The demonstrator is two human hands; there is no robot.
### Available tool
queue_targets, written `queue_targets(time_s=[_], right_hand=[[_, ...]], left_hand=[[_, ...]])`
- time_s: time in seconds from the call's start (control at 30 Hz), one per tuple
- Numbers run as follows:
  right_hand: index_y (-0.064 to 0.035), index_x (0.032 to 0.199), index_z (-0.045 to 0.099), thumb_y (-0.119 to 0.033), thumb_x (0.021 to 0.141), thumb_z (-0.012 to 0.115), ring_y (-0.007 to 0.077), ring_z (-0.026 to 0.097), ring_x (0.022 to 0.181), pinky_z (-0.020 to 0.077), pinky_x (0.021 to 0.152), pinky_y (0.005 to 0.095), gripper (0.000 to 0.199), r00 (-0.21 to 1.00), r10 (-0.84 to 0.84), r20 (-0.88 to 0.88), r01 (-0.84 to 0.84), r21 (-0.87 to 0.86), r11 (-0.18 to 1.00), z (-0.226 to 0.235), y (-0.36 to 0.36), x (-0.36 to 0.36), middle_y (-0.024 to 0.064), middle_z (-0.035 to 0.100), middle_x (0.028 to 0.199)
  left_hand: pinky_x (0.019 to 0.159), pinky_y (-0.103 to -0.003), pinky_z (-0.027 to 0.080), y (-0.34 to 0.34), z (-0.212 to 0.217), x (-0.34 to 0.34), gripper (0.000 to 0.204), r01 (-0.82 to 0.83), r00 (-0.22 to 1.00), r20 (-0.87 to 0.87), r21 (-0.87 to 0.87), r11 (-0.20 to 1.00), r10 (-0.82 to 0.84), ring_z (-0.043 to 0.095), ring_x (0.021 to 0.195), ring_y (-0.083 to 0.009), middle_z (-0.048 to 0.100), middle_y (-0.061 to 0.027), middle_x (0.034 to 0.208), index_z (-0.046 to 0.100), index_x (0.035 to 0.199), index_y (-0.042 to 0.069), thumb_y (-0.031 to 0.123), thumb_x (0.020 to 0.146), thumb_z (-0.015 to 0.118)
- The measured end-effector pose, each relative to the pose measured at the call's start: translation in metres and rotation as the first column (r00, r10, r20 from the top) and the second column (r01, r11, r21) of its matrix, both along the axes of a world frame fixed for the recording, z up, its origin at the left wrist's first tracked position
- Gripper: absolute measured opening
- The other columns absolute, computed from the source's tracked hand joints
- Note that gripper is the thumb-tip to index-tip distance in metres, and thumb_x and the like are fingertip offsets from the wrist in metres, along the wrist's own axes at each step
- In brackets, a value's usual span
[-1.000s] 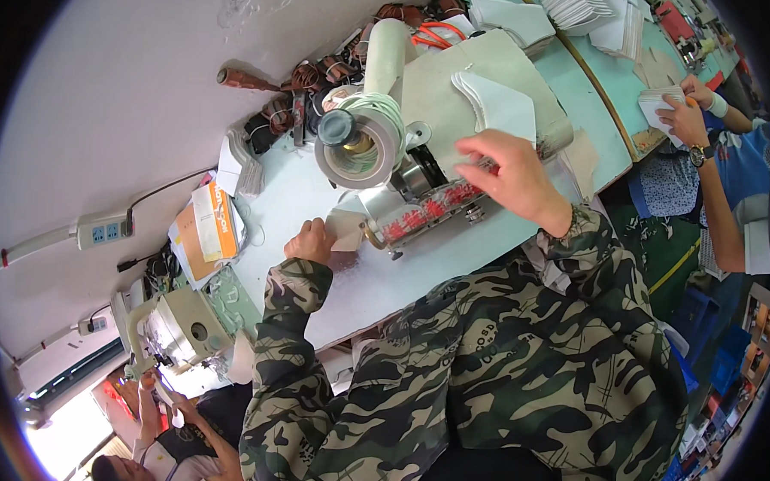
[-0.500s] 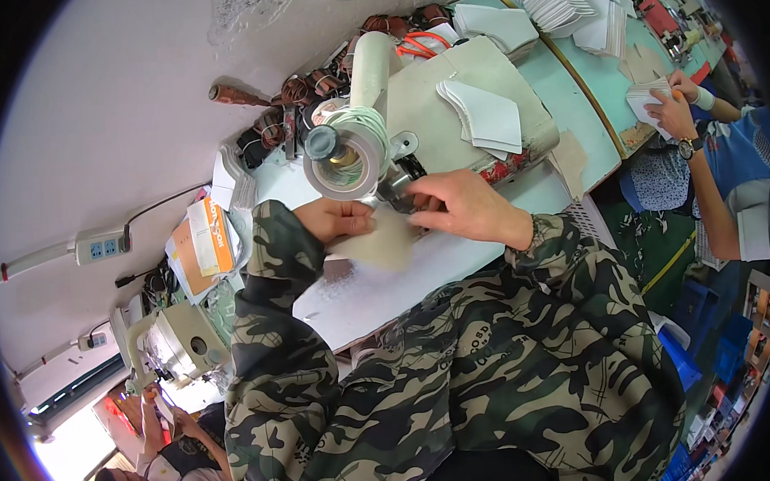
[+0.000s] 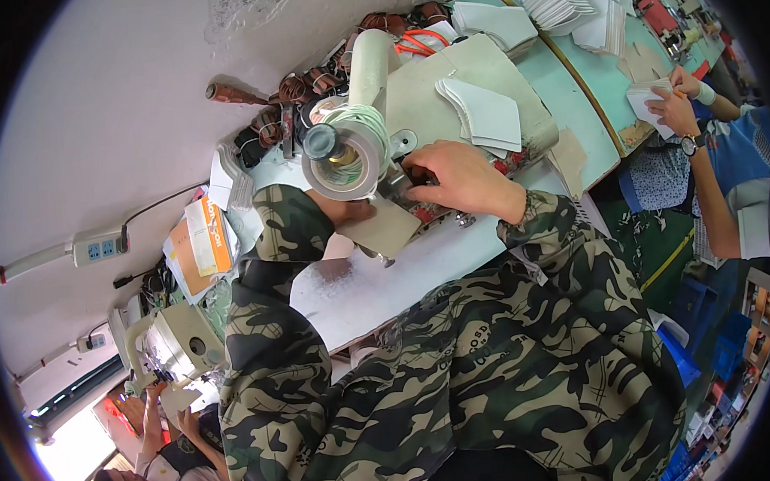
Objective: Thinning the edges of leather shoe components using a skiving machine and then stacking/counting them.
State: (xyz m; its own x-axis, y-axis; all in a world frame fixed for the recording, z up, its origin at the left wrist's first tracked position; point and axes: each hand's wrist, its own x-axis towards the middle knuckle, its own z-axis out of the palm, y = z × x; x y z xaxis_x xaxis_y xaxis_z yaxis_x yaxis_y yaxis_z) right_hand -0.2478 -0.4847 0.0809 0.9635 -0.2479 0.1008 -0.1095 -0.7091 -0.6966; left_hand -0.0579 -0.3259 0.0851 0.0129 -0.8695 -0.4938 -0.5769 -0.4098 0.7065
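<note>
A flat beige panel, like stiff card or leather, lies beneath the working head of a cream bench machine, which looks like a sewing machine. My left hand pinches the panel's left edge, its fingers partly hidden by the sleeve and the machine's round end. Against the metal parts of the head rests my right hand, with fingers curled and thumb bent under. What its fingertips grip is hidden. A pale cord is coiled in the machine's round end. White cut panels are stacked on top of the machine.
Orange-handled scissors and bundled brown straps lie along the wall. More white panels are at the back right. A co-worker's hands hold panels at right; another person works at a machine lower left.
The beige panel was blurred and is now still and sharp. My left hand has slid slightly up under the round end. My right hand has lifted a little and shifted at the machine's head.
</note>
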Motion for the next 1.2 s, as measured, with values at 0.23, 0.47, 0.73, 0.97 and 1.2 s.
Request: queue_targets(time_s=[0.23, 0.47, 0.73, 0.97, 1.2], right_hand=[[-0.0054, 0.091, 0.067, -0.030, 0.075, 0.068, 0.0340, 0.063, 0.078, 0.0483, 0.069, 0.0443, 0.029, 0.997, 0.013, -0.081, -0.014, -0.006, 1.000, 0.002, -0.007, 0.008, 0.0131, 0.066, 0.079], [-0.0009, 0.098, 0.066, -0.020, 0.074, 0.071, 0.0310, 0.065, 0.074, 0.0501, 0.068, 0.0386, 0.031, 0.969, 0.103, -0.224, -0.073, 0.138, 0.988, 0.010, -0.013, 0.014, 0.0140, 0.068, 0.082], [-0.0054, 0.094, 0.067, -0.016, 0.073, 0.068, 0.0326, 0.062, 0.083, 0.0486, 0.074, 0.0422, 0.024, 0.993, -0.111, 0.037, 0.114, -0.087, 0.990, 0.029, -0.032, -0.027, 0.0134, 0.066, 0.086], [-0.0075, 0.125, 0.053, -0.024, 0.066, 0.080, 0.0313, 0.048, 0.117, 0.0368, 0.097, 0.0448, 0.067, 0.932, -0.334, 0.141, 0.360, -0.477, 0.802, 0.025, -0.057, -0.050, 0.0122, 0.053, 0.127], [-0.0049, 0.129, 0.048, -0.031, 0.067, 0.080, 0.0345, 0.047, 0.119, 0.0356, 0.099, 0.0475, 0.074, 0.908, -0.367, 0.204, 0.415, -0.573, 0.707, 0.001, -0.055, -0.024, 0.0179, 0.052, 0.126]], left_hand=[[0.068, -0.034, 0.047, -0.017, -0.002, 0.004, 0.023, 0.003, 0.998, 0.064, -0.074, 0.997, 0.001, 0.061, 0.071, -0.0209, 0.063, -0.0076, 0.074, 0.063, 0.087, 0.004, 0.027, 0.087, 0.063], [0.068, -0.035, 0.047, -0.024, -0.007, -0.001, 0.023, 0.036, 0.990, 0.138, -0.162, 0.986, -0.013, 0.062, 0.073, -0.0233, 0.063, -0.0091, 0.076, 0.063, 0.087, 0.004, 0.027, 0.087, 0.062], [0.068, -0.037, 0.048, 0.015, -0.037, 0.001, 0.022, 0.188, 0.863, 0.490, -0.542, 0.819, 0.127, 0.063, 0.075, -0.0261, 0.065, -0.0108, 0.078, 0.063, 0.087, 0.005, 0.027, 0.088, 0.061], [0.070, -0.044, 0.053, 0.116, -0.119, -0.004, 0.026, -0.116, 0.725, 0.683, 0.246, 0.962, -0.087, 0.066, 0.088, -0.0277, 0.067, -0.0081, 0.099, 0.064, 0.101, 0.018, 0.038, 0.085, 0.062], [0.067, -0.044, 0.053, 0.145, -0.123, -0.025, 0.025, -0.170, 0.696, 0.686, -0.129, 0.977, 0.212, 0.065, 0.083, -0.0272, 0.065, -0.0046, 0.095, 0.065, 0.102, 0.017, 0.030, 0.081, 0.066]])
